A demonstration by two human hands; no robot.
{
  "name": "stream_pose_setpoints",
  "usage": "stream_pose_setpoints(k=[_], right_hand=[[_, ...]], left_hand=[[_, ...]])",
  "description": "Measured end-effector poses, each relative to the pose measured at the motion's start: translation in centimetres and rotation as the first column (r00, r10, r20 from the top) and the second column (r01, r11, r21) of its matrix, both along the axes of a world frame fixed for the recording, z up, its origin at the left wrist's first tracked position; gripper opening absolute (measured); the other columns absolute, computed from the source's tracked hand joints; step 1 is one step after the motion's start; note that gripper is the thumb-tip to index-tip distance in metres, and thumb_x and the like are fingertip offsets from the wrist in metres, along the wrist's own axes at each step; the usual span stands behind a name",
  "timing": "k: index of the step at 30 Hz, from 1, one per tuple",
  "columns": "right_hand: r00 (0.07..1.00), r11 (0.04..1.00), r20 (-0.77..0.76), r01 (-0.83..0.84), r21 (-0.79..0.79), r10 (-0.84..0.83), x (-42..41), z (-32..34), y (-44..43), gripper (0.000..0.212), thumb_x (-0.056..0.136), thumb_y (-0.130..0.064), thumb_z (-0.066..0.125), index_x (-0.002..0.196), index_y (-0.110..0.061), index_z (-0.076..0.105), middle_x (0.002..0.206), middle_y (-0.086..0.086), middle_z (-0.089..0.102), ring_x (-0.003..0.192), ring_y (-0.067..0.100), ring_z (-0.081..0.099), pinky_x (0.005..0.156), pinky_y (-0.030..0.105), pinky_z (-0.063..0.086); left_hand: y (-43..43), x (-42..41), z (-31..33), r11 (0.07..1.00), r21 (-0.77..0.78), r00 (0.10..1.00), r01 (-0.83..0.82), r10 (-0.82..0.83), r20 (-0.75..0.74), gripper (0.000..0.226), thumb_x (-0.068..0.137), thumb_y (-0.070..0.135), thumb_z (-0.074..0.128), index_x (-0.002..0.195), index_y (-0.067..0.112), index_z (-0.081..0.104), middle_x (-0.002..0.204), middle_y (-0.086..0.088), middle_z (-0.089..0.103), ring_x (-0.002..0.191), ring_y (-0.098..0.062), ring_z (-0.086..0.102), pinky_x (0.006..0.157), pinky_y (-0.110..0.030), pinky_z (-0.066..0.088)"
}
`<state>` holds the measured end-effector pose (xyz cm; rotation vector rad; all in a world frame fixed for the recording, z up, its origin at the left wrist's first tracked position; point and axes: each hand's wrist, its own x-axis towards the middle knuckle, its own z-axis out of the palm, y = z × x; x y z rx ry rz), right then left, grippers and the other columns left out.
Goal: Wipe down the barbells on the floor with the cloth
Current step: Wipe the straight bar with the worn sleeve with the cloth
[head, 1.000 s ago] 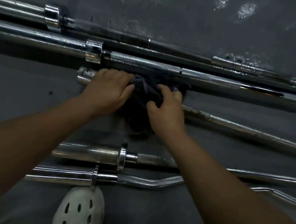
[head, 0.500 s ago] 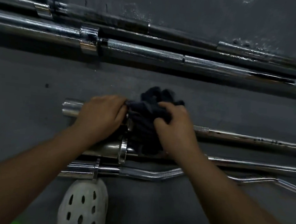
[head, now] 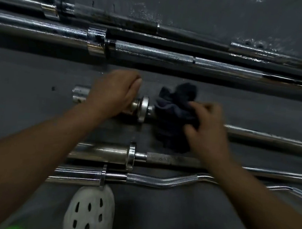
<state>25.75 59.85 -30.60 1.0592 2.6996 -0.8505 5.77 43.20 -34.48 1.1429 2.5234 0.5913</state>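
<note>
- Since the earlier frame, the cloth (head: 173, 114) has slid right, baring the collar (head: 143, 108).
- Nearest: white shoe (head: 89, 212), then curl bar (head: 159, 182) and straight bar (head: 170, 159), both untouched.
- Middle barbell (head: 270, 138): long axis left to right. The left hand (head: 112, 93) curls round its sleeve; the right hand (head: 208, 129) grips the cloth on the shaft. The remaining shaft lies rightward, so the right hand is nearer.
- Farthest: long barbells (head: 151, 53) on the floor (head: 24, 80).
</note>
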Motion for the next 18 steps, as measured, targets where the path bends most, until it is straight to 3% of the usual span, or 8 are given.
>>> stream_pose_setpoints(k=[2, 5, 7, 10, 13, 15, 17, 18], right_hand=[[0.987, 0.976, 0.014, 0.158, 0.150, -0.162, 1.5, -0.3, 4.2, 0.058, 0.073, -0.024, 0.052, 0.129, -0.011, 0.061, 0.133, 0.019, 0.045, 0.121, 0.037, 0.049, 0.109, 0.041, 0.039], [0.954, 0.939, -0.016, 0.297, 0.173, -0.299, 0.8, -1.2, 2.3, 0.065, 0.073, -0.027, 0.049, 0.135, -0.009, 0.055, 0.133, 0.019, 0.051, 0.121, 0.039, 0.047, 0.105, 0.038, 0.033], [0.981, 0.972, -0.007, 0.192, 0.133, -0.193, -1.6, -1.3, -2.3, 0.064, 0.078, -0.029, 0.056, 0.142, -0.021, 0.050, 0.137, 0.009, 0.049, 0.123, 0.034, 0.042, 0.097, 0.033, 0.032], [0.998, 1.000, -0.060, -0.010, 0.002, 0.010, -4.8, -0.7, -4.1, 0.059, 0.080, -0.026, 0.064, 0.139, -0.030, 0.054, 0.136, 0.001, 0.044, 0.120, 0.028, 0.038, 0.094, 0.032, 0.037], [0.978, 0.989, -0.148, -0.144, 0.031, 0.147, -3.8, 0.1, 0.5, 0.055, 0.071, -0.021, 0.057, 0.126, -0.022, 0.064, 0.121, 0.006, 0.055, 0.111, 0.028, 0.051, 0.097, 0.031, 0.042], [0.975, 0.987, -0.175, 0.146, 0.063, -0.133, -1.4, -0.3, 4.7, 0.056, 0.071, -0.020, 0.053, 0.126, -0.015, 0.063, 0.120, 0.012, 0.056, 0.114, 0.029, 0.053, 0.101, 0.028, 0.038], [0.865, 0.862, -0.104, 0.500, 0.087, -0.491, 0.1, -0.8, 6.1, 0.068, 0.074, -0.036, 0.048, 0.136, -0.010, 0.054, 0.130, 0.019, 0.052, 0.123, 0.035, 0.048, 0.110, 0.037, 0.035], [0.830, 0.823, -0.048, 0.557, 0.110, -0.556, -0.1, -1.2, 4.9, 0.076, 0.073, -0.044, 0.047, 0.140, -0.008, 0.048, 0.136, 0.021, 0.049, 0.126, 0.038, 0.044, 0.112, 0.042, 0.032]], left_hand=[[-0.7, 0.2, 0.3, 0.995, 0.084, 0.996, -0.045, 0.051, -0.070, 0.030, 0.099, 0.035, 0.042, 0.104, 0.014, 0.062, 0.091, -0.010, 0.063, 0.086, -0.033, 0.057, 0.072, -0.040, 0.043], [-2.4, 3.9, -0.7, 0.998, -0.069, 0.980, -0.012, -0.002, -0.197, 0.040, 0.097, 0.040, 0.043, 0.123, 0.013, 0.057, 0.117, -0.008, 0.060, 0.109, -0.031, 0.051, 0.101, -0.045, 0.034], [-2.5, 4.3, -1.4, 0.989, -0.140, 0.973, 0.045, -0.075, -0.219, 0.045, 0.097, 0.045, 0.039, 0.127, 0.015, 0.054, 0.125, -0.005, 0.057, 0.116, -0.029, 0.047, 0.107, -0.046, 0.027], [0.1, 1.2, -1.0, 0.983, -0.180, 0.968, 0.048, -0.090, -0.235, 0.043, 0.100, 0.047, 0.030, 0.113, 0.020, 0.061, 0.108, -0.004, 0.066, 0.102, -0.030, 0.056, 0.092, -0.043, 0.036], [1.2, -1.3, 0.0, 0.998, -0.016, 0.993, 0.063, -0.064, -0.097, 0.043, 0.099, 0.043, 0.030, 0.108, 0.018, 0.064, 0.102, -0.006, 0.068, 0.097, -0.032, 0.059, 0.084, -0.042, 0.042], [-0.4, -1.0, -0.1, 0.998, 0.055, 0.994, 0.020, -0.014, -0.105, 0.039, 0.099, 0.038, 0.037, 0.115, 0.014, 0.063, 0.110, -0.008, 0.066, 0.103, -0.032, 0.058, 0.091, -0.044, 0.042], [-2.0, 0.6, -1.0, 0.998, -0.059, 0.981, 0.021, -0.032, -0.192, 0.048, 0.097, 0.040, 0.040, 0.131, 0.011, 0.054, 0.132, -0.010, 0.057, 0.123, -0.031, 0.049, 0.109, -0.047, 0.031], [-2.3, 1.5, -1.5, 0.992, -0.126, 0.978, 0.026, -0.052, -0.202, 0.055, 0.094, 0.042, 0.040, 0.139, 0.010, 0.047, 0.141, -0.010, 0.050, 0.132, -0.030, 0.042, 0.115, -0.048, 0.023]])
